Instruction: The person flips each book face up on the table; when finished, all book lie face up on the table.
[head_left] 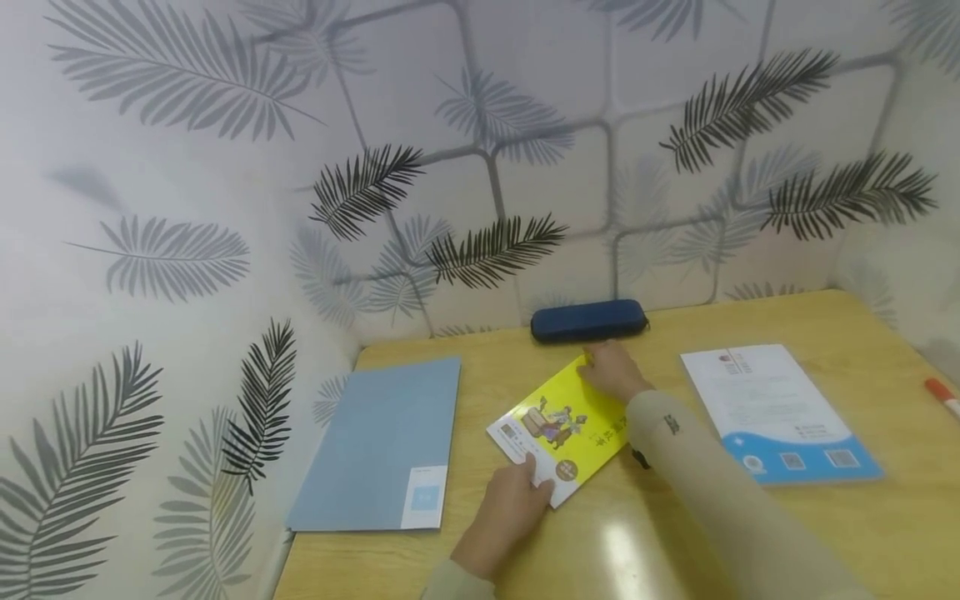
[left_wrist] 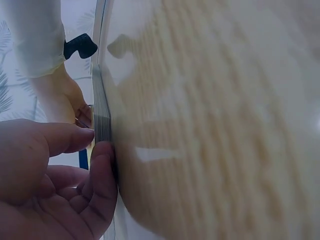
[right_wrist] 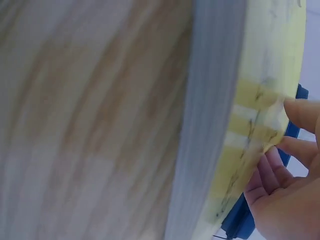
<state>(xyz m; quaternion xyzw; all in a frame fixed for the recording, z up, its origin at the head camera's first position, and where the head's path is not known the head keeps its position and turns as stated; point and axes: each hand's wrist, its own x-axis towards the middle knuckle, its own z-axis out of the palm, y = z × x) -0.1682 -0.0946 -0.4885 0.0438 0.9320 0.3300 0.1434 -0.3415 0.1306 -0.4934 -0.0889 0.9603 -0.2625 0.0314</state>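
Note:
A yellow book point(head_left: 551, 417) with a cartoon picture on its cover lies at a slant on the table, face up. My left hand point(head_left: 506, 510) pinches its near edge; in the left wrist view the thumb point(left_wrist: 67, 137) is on one face and a curled finger on the other, the page edges point(left_wrist: 102, 107) between them. At the book's far corner is my right hand point(head_left: 613, 371). The right wrist view shows its thumb and fingers point(right_wrist: 272, 172) pinching the yellow book's spine side point(right_wrist: 235, 165), the thick page block facing the camera.
A grey-blue booklet point(head_left: 375, 433) lies left on the wooden table point(head_left: 570, 558). To the right is a white and blue booklet point(head_left: 780, 408). Behind the book, a dark blue zipped case point(head_left: 588, 321) sits by the leaf-patterned wall point(head_left: 555, 192). A red-capped marker point(head_left: 941, 392) is at the right edge.

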